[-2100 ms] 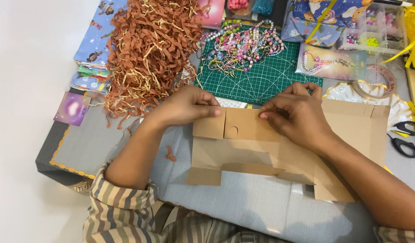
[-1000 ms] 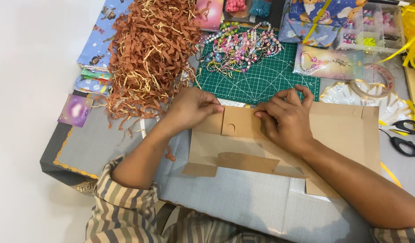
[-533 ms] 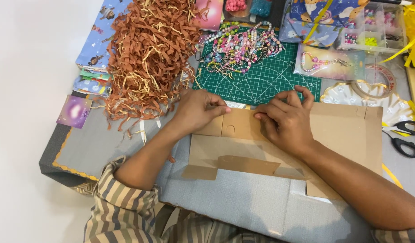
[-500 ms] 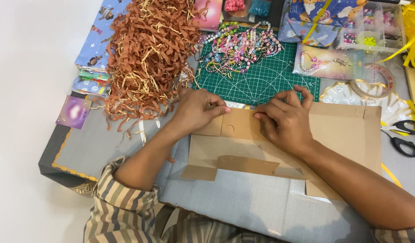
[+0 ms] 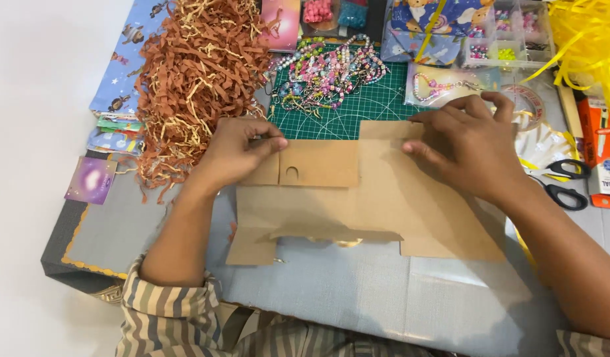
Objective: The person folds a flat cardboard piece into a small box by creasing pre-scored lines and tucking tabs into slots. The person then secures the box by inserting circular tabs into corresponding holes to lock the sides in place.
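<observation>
A flat brown cardboard box blank (image 5: 358, 198) with flaps and a small notch lies on the grey table cover in front of me. My left hand (image 5: 235, 152) pinches its upper left flap between thumb and fingers. My right hand (image 5: 473, 149) rests on the blank's upper right part, fingers curled over the far edge.
A heap of brown shredded paper (image 5: 196, 73) lies at the back left. Bead strings (image 5: 328, 69) sit on a green cutting mat (image 5: 358, 109). A tape roll (image 5: 526, 99), black scissors (image 5: 566, 182), yellow shreds (image 5: 589, 39), an orange box (image 5: 599, 149) and a bead organiser (image 5: 510, 33) are at the right.
My right hand has moved from the middle flap to the blank's right part. My left hand stays on the left flap. The view has shifted closer.
</observation>
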